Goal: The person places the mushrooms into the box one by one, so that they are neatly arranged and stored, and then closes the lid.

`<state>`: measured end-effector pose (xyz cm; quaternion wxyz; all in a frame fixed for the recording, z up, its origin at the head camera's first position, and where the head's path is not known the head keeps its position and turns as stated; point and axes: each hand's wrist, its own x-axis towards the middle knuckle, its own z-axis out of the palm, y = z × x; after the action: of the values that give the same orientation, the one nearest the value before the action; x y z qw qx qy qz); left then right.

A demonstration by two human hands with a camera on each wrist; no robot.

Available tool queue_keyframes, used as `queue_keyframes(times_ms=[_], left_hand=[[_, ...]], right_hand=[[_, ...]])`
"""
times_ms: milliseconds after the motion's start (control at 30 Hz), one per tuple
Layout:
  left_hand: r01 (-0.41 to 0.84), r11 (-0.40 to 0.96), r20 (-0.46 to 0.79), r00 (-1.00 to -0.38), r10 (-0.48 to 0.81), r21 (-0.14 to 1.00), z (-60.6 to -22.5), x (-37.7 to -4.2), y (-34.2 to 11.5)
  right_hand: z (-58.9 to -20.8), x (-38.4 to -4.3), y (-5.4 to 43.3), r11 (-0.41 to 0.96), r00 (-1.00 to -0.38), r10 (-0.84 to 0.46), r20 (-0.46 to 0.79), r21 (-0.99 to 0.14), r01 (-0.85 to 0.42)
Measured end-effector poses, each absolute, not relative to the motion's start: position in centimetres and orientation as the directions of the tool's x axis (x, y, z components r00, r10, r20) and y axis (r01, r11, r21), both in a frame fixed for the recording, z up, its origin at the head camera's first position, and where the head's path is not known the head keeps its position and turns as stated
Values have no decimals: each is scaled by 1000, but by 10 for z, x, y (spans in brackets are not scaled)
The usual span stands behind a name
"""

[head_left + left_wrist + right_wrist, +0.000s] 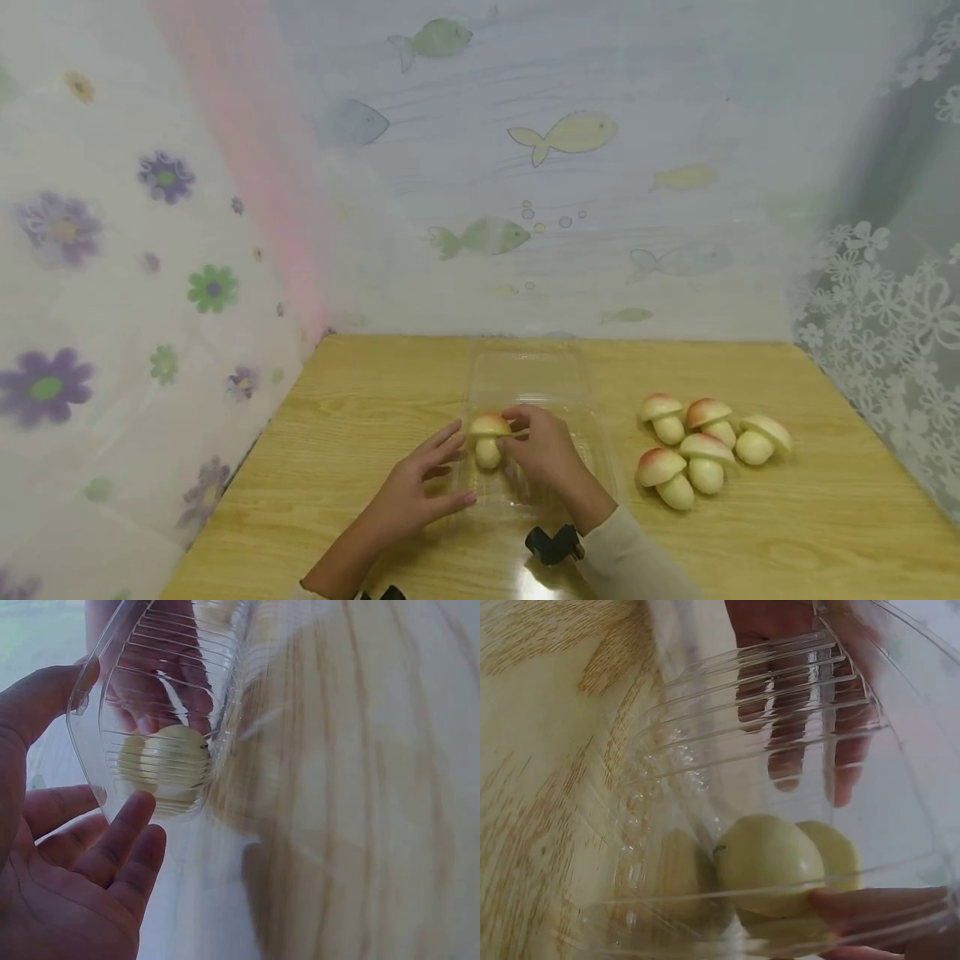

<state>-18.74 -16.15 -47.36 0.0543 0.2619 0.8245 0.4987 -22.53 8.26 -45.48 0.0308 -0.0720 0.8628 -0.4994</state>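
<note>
A clear plastic clamshell container (597,458) lies on the wooden table with its lid (528,372) folded back. Inside its left part is a toy mushroom (488,450), pale yellow with a reddish cap. My right hand (546,450) pinches the right edge of the cap with thumb and forefinger. In the right wrist view, the rounded underside of the mushroom (769,862) shows through the ribbed wall. My left hand (408,490) is at the container's left side, fingers spread and fairly straight. Its thumb (45,697) touches the rim in the left wrist view.
Several more toy mushrooms (707,462) lie in a group on the table (360,408) to the right of the container. A black device (552,545) is by the right wrist. Patterned curtains (480,167) enclose the table at the back and sides.
</note>
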Motion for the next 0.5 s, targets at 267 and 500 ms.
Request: queue_keyframes(times_ms=[267, 500], left_hand=[[373, 366, 170, -860, 481, 852, -476, -188, -162], [389, 367, 187, -858, 479, 845, -475, -188, -162]], right_hand=[[-454, -225, 81, 492, -987, -158, 24, -865, -100], [-452, -222, 82, 509, -988, -153, 23, -855, -98]])
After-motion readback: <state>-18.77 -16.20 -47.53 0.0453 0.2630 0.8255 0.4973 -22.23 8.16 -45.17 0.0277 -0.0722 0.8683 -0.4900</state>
